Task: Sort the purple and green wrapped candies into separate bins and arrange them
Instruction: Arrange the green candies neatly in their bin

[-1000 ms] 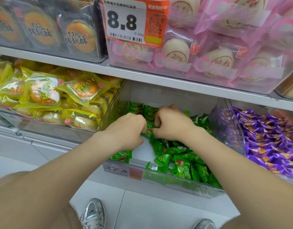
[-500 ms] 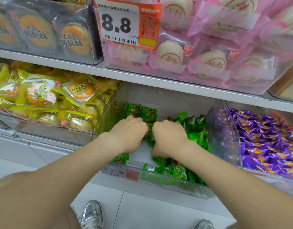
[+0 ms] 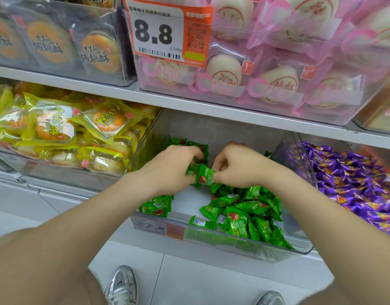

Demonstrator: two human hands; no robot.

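A clear middle bin (image 3: pixel 244 245) on the lower shelf holds green wrapped candies (image 3: pixel 242 208), heaped loosely at its right and front. A short neat stack of green candies (image 3: pixel 155 205) stands at the bin's left, and more are stacked at the back left (image 3: pixel 178 142). My left hand (image 3: pixel 169 170) and my right hand (image 3: pixel 238 167) meet over the bin and together pinch a small bunch of green candies (image 3: pixel 204 176). To the right, a second clear bin (image 3: pixel 299 170) is filled with purple wrapped candies (image 3: pixel 352 183).
A bin of yellow-wrapped pastries (image 3: pixel 57 128) sits left of the green bin. The upper shelf (image 3: pixel 189 104) carries dark-labelled cakes, pink-wrapped buns (image 3: pixel 266 73) and an 8.8 price tag (image 3: pixel 167 31). Two silver shoes (image 3: pixel 121 287) stand on the white floor below.
Both hands have lifted from pressing down into the green pile and now hold a small bunch of green candies up between them. The camera view shifted slightly.
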